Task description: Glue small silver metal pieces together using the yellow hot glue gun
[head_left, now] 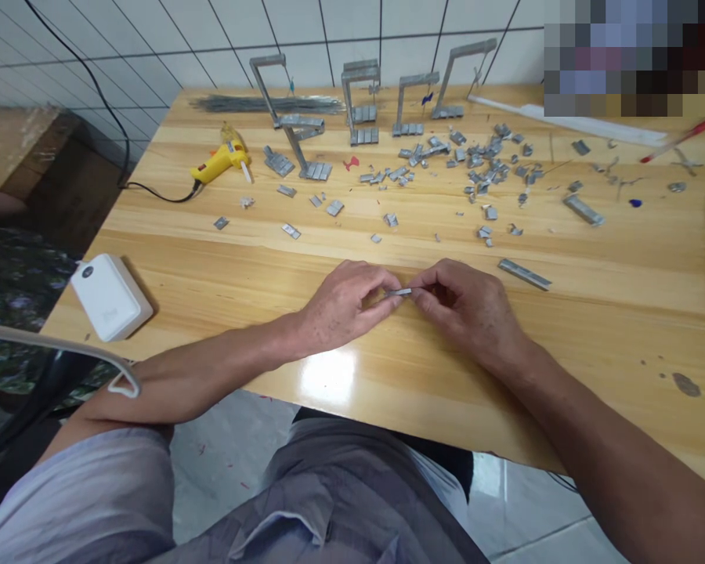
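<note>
Above the front part of the wooden table, my left hand (352, 304) pinches a small flat grey metallic-looking piece (400, 292) between thumb and fingers. Facing it, my right hand (467, 305) is closed in a pinch at the right end of the same piece. The fingertips hide part of it, so its full shape does not show. To the right of my right hand lies a longer grey strip (525, 274). Beyond both hands, small folded grey pieces (335, 207) are scattered on the tabletop.
Several small L-shaped grey stands (406, 102) stand at the back, near a bundle of thin wires (229, 103). A yellow glue gun (220, 162) and a white power bank (110, 298) lie on the left. A pile of grey scraps (487, 160) and a red pen (685, 139) are at right.
</note>
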Action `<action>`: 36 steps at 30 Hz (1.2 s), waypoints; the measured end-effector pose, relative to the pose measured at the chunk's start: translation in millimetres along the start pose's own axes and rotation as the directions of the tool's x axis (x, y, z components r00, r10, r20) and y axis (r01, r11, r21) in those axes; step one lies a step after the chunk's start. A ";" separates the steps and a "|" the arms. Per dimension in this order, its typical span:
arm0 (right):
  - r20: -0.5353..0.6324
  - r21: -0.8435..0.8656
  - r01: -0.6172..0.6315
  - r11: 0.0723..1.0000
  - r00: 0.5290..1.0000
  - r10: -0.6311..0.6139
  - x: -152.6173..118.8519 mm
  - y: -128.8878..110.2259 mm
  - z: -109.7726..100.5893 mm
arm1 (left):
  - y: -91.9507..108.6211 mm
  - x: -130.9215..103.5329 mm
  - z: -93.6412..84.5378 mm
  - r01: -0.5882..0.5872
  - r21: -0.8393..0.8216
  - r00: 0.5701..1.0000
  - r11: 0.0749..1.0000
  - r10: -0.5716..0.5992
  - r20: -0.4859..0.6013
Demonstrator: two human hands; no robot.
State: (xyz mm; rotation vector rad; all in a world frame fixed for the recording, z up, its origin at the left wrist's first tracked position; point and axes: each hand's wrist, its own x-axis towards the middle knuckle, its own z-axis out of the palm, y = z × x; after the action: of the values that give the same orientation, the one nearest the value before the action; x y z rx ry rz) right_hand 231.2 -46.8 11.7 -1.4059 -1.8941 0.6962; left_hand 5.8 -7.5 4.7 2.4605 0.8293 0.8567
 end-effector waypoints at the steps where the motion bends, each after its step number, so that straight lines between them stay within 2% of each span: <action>1: 0.002 -0.008 0.005 1.000 1.000 -0.005 0.0 0.2 0.2 | -0.3 0.3 -0.1 0.001 0.003 1.000 1.000 -0.001 0.008; 10: -0.012 -0.042 0.034 0.999 0.999 -0.034 -1.2 5.5 2.6 | -8.8 -2.6 4.2 0.000 0.081 0.996 0.997 -0.007 0.084; 14: -0.019 -0.073 0.029 0.997 0.999 -0.031 -0.6 9.3 0.4 | -9.2 -4.0 4.5 0.004 0.088 0.997 0.996 -0.012 0.082; 23: 0.044 -0.165 0.065 0.984 0.997 -0.059 -1.6 12.9 0.7 | -6.6 -5.6 4.1 -0.019 0.175 0.994 0.984 0.000 0.108; 28: 0.056 -0.198 0.091 0.976 0.995 -0.082 -1.7 14.0 4.4 | -3.8 -3.5 5.6 0.028 0.197 0.988 0.980 -0.057 0.145; 36: 0.063 -0.221 0.104 0.970 0.994 -0.092 -1.0 12.8 6.2 | -4.3 -1.2 6.3 0.035 0.142 0.985 0.989 -0.058 0.162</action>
State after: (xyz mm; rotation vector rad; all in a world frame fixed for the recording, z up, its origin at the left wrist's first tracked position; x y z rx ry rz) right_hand 234.3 -44.4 -2.0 -1.4303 -2.1220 0.4875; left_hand 7.5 -6.1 -2.7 2.5789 0.9090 0.5857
